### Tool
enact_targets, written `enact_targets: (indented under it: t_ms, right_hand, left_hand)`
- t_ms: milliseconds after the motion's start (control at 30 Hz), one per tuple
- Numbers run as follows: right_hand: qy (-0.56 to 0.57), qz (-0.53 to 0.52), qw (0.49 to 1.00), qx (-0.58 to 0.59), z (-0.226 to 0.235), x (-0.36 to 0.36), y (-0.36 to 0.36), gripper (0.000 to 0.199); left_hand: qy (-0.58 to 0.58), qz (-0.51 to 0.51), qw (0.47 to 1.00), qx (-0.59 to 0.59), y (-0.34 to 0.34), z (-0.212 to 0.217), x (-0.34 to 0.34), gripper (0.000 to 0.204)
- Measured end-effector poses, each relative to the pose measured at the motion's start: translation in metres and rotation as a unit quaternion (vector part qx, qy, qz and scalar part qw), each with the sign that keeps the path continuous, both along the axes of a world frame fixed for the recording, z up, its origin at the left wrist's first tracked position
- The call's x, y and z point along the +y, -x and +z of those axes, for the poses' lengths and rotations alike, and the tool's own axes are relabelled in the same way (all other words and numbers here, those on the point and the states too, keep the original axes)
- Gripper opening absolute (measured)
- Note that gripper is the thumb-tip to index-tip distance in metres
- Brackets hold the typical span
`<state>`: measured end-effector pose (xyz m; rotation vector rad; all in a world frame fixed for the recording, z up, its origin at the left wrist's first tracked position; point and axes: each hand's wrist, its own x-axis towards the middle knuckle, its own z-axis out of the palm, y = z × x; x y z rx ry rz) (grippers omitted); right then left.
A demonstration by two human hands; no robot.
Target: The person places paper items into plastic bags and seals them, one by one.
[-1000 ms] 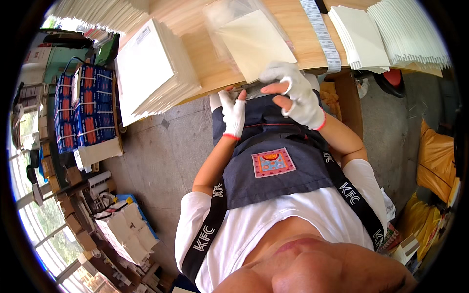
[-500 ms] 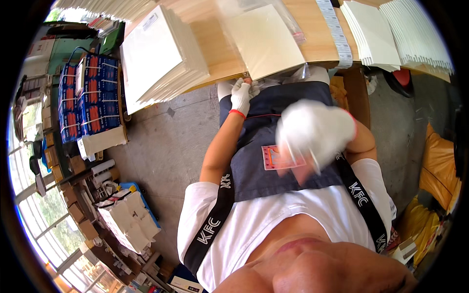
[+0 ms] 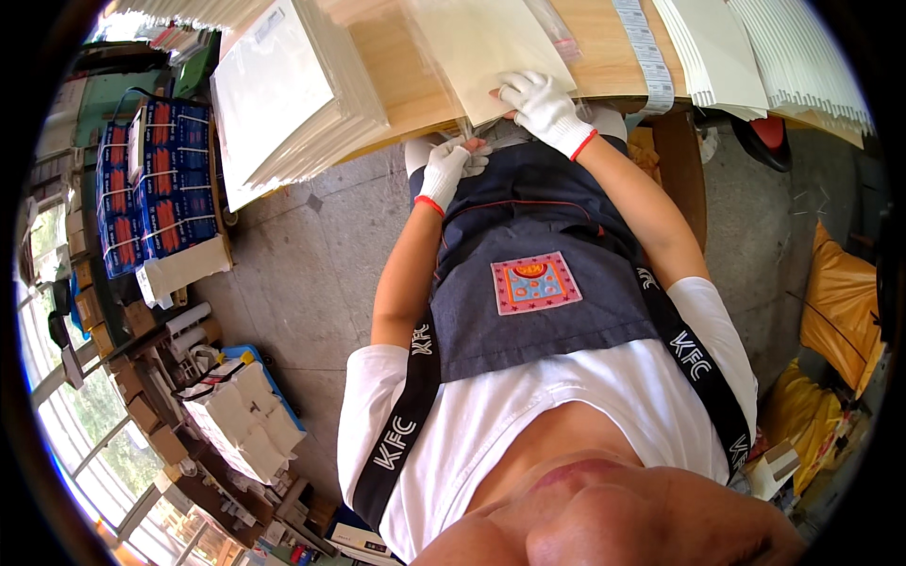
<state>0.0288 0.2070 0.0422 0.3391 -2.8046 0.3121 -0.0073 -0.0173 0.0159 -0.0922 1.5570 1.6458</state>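
Observation:
A cream-coloured flat board (image 3: 491,52) lies at the near edge of the table, partly inside a clear plastic bag (image 3: 422,38). My left hand (image 3: 453,168), in a white fingerless glove with a red cuff, is closed at the bag's near left corner, pinching the clear film. On the board's near right edge rests my right hand (image 3: 542,108), gloved the same way. Its fingers are curled over the edge and closed on the board; the fingertips are partly hidden. Loose film shows below the board between my hands.
A tall stack of bagged white boards (image 3: 274,85) stands on the table (image 3: 401,80) to the left. Right of the board hangs a strip of printed labels (image 3: 645,52), then stacks of white boards (image 3: 713,57). Blue strapped packages (image 3: 175,179) and an orange sack (image 3: 840,302) flank me.
My right hand, blurred in front of my apron before, has moved forward onto the board's near right edge. My left hand stays at the bag's corner.

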Motion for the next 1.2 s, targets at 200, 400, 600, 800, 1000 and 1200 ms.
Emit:
enact_targets:
  t_ms: [200,400,600,800,1000,1200]
  right_hand:
    - [0.101,0.022,0.993,-0.052,0.009,-0.031,-0.014,0.015]
    - [0.032,0.024,0.992,-0.119,0.02,-0.062,-0.015,0.019]
    - [0.407,0.058,0.893,-0.181,0.022,-0.025,-0.041,0.017]
    - [0.803,-0.299,0.515,-0.033,-0.092,0.207,-0.215,0.01]
    - [-0.072,-0.296,0.828,-0.471,-0.101,0.165,-0.283,0.022]
    - [-0.012,-0.083,0.995,0.051,0.019,0.077,-0.096,0.066]
  left_hand:
    - [0.027,0.026,0.999,0.019,-0.004,0.002,-0.008,0.027]
    - [-0.028,0.016,0.999,-0.003,-0.001,-0.011,-0.011,0.028]
    - [-0.047,0.077,0.996,-0.019,-0.005,-0.019,-0.011,0.023]
    - [0.002,0.021,0.993,0.118,-0.011,0.0,-0.034,0.025]
    - [0.208,-0.032,0.561,0.801,0.01,0.025,-0.019,0.029]
    - [0.066,-0.108,0.488,0.864,0.027,0.026,0.013,0.021]
